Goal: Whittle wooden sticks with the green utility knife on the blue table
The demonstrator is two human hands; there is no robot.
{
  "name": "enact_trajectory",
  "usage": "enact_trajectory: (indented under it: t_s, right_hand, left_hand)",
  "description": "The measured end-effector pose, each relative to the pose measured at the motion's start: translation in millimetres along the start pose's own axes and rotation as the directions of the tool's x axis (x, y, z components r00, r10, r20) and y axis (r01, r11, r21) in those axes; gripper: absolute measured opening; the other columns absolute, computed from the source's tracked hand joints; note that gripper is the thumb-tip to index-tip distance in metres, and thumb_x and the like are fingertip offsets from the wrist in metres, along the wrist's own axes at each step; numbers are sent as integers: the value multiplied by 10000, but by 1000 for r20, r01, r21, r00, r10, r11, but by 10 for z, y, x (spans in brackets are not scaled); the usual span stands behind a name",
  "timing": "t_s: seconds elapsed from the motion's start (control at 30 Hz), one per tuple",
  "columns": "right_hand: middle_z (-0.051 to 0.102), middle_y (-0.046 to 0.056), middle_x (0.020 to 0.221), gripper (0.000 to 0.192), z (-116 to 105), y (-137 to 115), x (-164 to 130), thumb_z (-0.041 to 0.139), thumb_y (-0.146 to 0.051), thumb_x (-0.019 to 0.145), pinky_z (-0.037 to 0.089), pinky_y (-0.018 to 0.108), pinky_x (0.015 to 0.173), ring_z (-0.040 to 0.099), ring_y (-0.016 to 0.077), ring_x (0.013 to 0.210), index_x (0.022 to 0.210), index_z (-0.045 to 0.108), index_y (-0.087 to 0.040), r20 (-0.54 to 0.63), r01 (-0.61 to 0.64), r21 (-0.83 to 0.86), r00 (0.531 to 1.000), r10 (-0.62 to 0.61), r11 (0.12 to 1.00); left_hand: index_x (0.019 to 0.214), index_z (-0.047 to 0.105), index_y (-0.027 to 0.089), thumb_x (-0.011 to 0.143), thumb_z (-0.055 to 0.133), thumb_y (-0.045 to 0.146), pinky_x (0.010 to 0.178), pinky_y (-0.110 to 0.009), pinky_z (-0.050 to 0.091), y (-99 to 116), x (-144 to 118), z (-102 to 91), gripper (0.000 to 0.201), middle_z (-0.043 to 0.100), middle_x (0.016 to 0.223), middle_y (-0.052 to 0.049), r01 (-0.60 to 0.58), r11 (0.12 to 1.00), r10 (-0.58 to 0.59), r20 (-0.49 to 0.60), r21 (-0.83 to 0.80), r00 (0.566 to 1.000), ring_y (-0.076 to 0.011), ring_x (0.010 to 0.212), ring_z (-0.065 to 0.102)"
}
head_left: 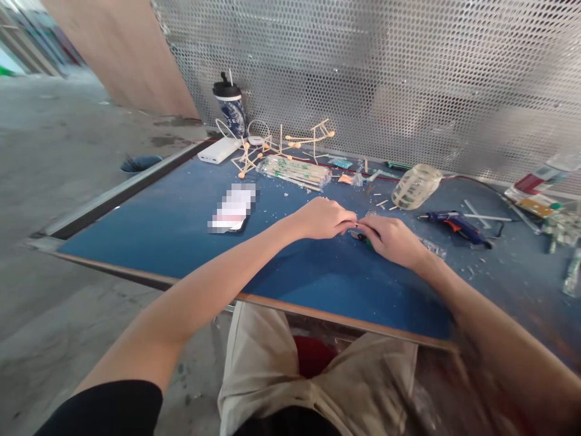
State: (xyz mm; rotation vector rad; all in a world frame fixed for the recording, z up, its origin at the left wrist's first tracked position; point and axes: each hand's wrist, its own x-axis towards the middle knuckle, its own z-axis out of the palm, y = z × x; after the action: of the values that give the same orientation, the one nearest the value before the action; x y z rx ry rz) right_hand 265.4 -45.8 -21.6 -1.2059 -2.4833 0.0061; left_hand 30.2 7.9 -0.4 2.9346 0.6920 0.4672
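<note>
My left hand (323,218) and my right hand (391,239) meet fingertip to fingertip above the blue tabletop (290,260). The fingers of both are pinched together; whatever lies between them is too small and hidden to name. Under my right hand, a dark tool with a green part (363,238) shows only in part. A phone (233,208) with a lit screen lies left of my left hand. Beyond my hands rests a clear plastic pack of thin wooden sticks (297,171). To the right is a blue glue gun (456,227) with an orange trigger.
Stick figures joined with yellowish blobs (290,144) stand at the back beside a white power bank (219,150) and a lidded cup (230,109). A translucent ribbed jar (416,186) lies near the perforated metal panel (363,72). Scraps and loose sticks (488,217) litter the right side.
</note>
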Motion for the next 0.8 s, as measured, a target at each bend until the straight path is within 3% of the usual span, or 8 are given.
enact_trajectory:
  t_s: [0.2,0.37,0.53,0.8]
  right_hand:
    - [733,111,914,427,-91,61,-26,289,-376,1064,508,403,802,673,267,869,1044,695,-245,118,85,115,988,-98,990]
    - [738,92,1003,415,-182,106,-46,308,-410,1063,502,380,873,657,237,935,1063,690,-248,197,56,218,975,-100,974]
    - [726,51,934,363,-186,153,-52,363,-425,1054,494,336,796,649,198,851,1007,676,-246,195,82,303,970,-145,949]
    - [701,22,870,327,-168,152,-38,374,-393,1057,473,287,738,626,164,779,994,654,-237,191,87,336,969,-158,938]
  left_hand:
    - [805,723,228,1009,443,279,626,-269,366,31,-3,-19,350,749,745,17,-38,985,52,77,-167,996,-121,649,634]
    - [741,692,197,1005,443,242,631,-262,417,53,-1,-36,365,706,671,4,-84,920,118,66,-382,991,-102,562,596]
    - [834,706,171,1002,433,203,651,-257,480,86,-4,-65,322,720,701,-30,-83,844,158,97,-530,983,-109,586,643]
    - [885,703,164,1010,451,263,635,-227,483,32,4,-8,299,723,742,-25,-32,802,138,134,-597,981,-90,572,644]
